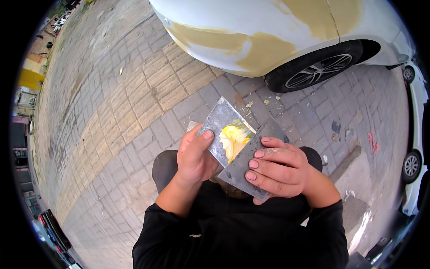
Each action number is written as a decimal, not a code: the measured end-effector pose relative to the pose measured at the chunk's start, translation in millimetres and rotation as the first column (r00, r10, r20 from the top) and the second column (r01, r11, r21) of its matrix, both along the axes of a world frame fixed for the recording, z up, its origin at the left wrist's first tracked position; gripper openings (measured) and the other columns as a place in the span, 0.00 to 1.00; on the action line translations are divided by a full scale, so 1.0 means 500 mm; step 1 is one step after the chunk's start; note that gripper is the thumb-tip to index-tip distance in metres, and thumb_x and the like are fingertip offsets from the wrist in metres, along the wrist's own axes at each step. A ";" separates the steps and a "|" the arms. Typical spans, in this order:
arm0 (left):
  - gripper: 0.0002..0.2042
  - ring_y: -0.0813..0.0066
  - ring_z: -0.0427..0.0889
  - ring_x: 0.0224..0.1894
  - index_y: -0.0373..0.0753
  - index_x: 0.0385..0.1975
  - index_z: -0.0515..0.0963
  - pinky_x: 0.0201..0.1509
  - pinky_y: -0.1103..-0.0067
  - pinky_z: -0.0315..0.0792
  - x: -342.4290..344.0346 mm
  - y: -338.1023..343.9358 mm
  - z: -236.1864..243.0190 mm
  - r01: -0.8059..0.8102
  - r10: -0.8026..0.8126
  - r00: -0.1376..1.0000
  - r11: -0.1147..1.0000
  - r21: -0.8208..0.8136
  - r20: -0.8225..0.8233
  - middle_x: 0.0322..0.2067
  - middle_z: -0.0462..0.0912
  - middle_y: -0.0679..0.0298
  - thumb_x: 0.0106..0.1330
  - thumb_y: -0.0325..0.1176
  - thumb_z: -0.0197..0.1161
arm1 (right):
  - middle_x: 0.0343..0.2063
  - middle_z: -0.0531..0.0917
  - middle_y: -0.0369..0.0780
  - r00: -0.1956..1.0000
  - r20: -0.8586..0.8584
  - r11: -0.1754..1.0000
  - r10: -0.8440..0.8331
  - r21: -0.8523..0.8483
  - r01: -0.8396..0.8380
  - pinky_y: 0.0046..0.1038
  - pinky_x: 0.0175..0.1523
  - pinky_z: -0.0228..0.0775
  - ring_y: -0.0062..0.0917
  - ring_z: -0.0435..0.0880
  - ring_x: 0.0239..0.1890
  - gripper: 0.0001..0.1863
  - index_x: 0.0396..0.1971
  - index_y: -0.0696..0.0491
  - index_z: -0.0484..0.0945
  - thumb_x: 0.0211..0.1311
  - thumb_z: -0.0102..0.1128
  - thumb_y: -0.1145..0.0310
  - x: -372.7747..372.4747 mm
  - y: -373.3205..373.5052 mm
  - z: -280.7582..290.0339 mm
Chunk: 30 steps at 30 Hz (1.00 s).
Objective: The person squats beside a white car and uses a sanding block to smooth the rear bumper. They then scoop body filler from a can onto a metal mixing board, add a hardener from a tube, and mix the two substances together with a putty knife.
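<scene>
My left hand (pixel 195 154) is closed on a flat grey metal plate (pixel 218 117), thumb on top. A dollop of pale cream putty (pixel 231 140) with bright yellow streaks lies on the plate. In my right hand (pixel 280 169) is a dark grey, flat rectangular spreader (pixel 239 165), its fingers laid across the face and the thumb mostly hidden beneath. The spreader's long edge overlaps the plate, next to the putty. Both tools are held above my lap.
Ahead stands a white car (pixel 215 27) with tan filler patches (pixel 268 49) on its bumper and side; its black wheel (pixel 318 71) is close. Scraps litter the grey paving (pixel 174 123). A red strip (pixel 372 142) lies at right, near another white car (pixel 416 121).
</scene>
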<state>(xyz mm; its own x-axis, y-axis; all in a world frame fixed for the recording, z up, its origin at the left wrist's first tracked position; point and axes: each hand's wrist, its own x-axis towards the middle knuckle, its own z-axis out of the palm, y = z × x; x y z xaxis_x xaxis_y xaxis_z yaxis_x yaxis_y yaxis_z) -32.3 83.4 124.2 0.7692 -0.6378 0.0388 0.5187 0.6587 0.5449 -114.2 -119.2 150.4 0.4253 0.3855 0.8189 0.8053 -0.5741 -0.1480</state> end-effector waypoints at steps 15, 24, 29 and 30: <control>0.21 0.54 0.79 0.55 0.23 0.58 0.64 0.59 0.64 0.74 -0.010 -0.002 -0.006 0.151 -0.177 0.973 0.973 -0.175 -0.149 0.53 0.76 0.43 0.71 0.32 0.46 | 0.44 0.80 0.42 0.997 -0.075 0.986 0.033 0.164 -0.020 0.43 0.56 0.77 0.34 0.79 0.48 0.17 0.42 0.58 0.82 0.50 0.66 0.82 -0.009 -0.014 -0.034; 0.19 0.61 0.78 0.56 0.26 0.58 0.66 0.60 0.67 0.71 0.026 -0.002 -0.018 -0.351 0.343 0.911 0.936 -0.008 0.227 0.54 0.77 0.50 0.74 0.33 0.46 | 0.56 0.76 0.44 0.854 -0.367 0.209 0.369 0.928 0.308 0.34 0.65 0.63 0.29 0.74 0.59 0.16 0.54 0.58 0.72 0.68 0.50 0.80 -0.005 -0.039 -0.080; 0.17 0.69 0.75 0.56 0.25 0.56 0.66 0.63 0.72 0.65 -0.020 -0.011 -0.046 -0.546 0.367 0.739 0.818 0.182 0.565 0.53 0.76 0.53 0.73 0.29 0.47 | 0.56 0.78 0.42 0.651 -0.418 0.112 0.634 0.882 0.458 0.29 0.63 0.65 0.24 0.76 0.56 0.16 0.56 0.58 0.71 0.69 0.50 0.79 0.001 -0.023 -0.055; 0.17 0.70 0.75 0.56 0.25 0.56 0.66 0.63 0.72 0.65 -0.030 -0.010 -0.054 -0.558 0.342 0.706 0.808 0.191 0.620 0.53 0.76 0.53 0.73 0.29 0.47 | 0.56 0.78 0.41 0.606 -0.482 0.154 0.633 0.845 0.511 0.29 0.63 0.65 0.24 0.76 0.57 0.16 0.56 0.59 0.71 0.69 0.50 0.78 0.001 -0.019 -0.061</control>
<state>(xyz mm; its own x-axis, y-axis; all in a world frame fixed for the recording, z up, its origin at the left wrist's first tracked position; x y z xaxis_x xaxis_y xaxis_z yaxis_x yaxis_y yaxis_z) -47.2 78.6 97.3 0.8824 -0.2707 0.3848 -0.2386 0.4474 0.8619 -113.5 -128.8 120.0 0.9539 -0.2925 -0.0678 0.1041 0.5339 -0.8391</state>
